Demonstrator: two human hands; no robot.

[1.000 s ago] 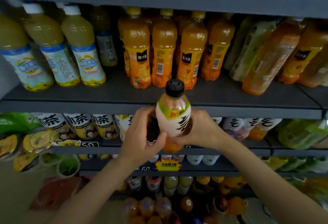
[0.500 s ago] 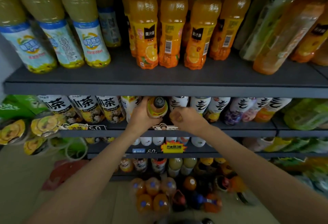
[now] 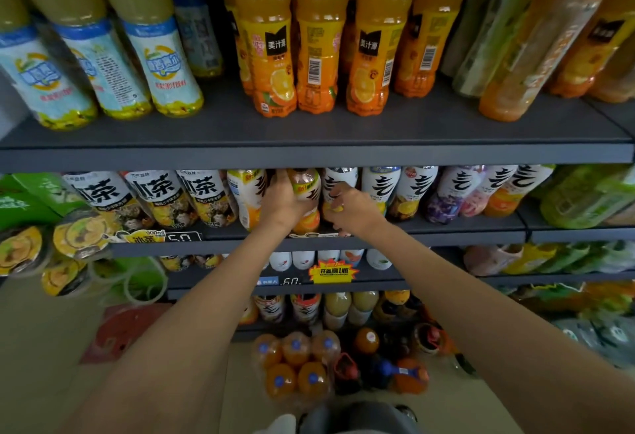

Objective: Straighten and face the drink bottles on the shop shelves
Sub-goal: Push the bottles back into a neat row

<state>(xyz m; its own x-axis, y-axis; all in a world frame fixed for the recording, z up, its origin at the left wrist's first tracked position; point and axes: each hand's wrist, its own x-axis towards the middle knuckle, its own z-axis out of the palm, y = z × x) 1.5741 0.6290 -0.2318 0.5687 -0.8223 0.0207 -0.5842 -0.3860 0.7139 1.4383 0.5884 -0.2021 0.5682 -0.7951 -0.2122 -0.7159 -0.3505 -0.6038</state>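
An orange drink bottle [image 3: 305, 189] with a white label and black characters stands in the second shelf's row, its top hidden under the shelf above. My left hand [image 3: 280, 201] grips its left side. My right hand [image 3: 347, 208] is beside it on the right, fingers curled on the neighbouring white-labelled bottle [image 3: 338, 182]. More bottles of the same kind [image 3: 415, 189] line up to the right. Tea bottles [image 3: 161, 198] with big black characters stand to the left.
The shelf above [image 3: 309, 155] holds orange juice bottles [image 3: 271, 55], some showing barcodes, blue-labelled yellow bottles [image 3: 158, 62] at left and leaning bottles [image 3: 525, 48] at right. Lower shelves carry small bottles. A shrink-wrapped pack [image 3: 295, 365] sits on the floor.
The bottle I held out in front with both hands has gone back into the second shelf's row. My right hand has left it and moved onto the bottle to its right.
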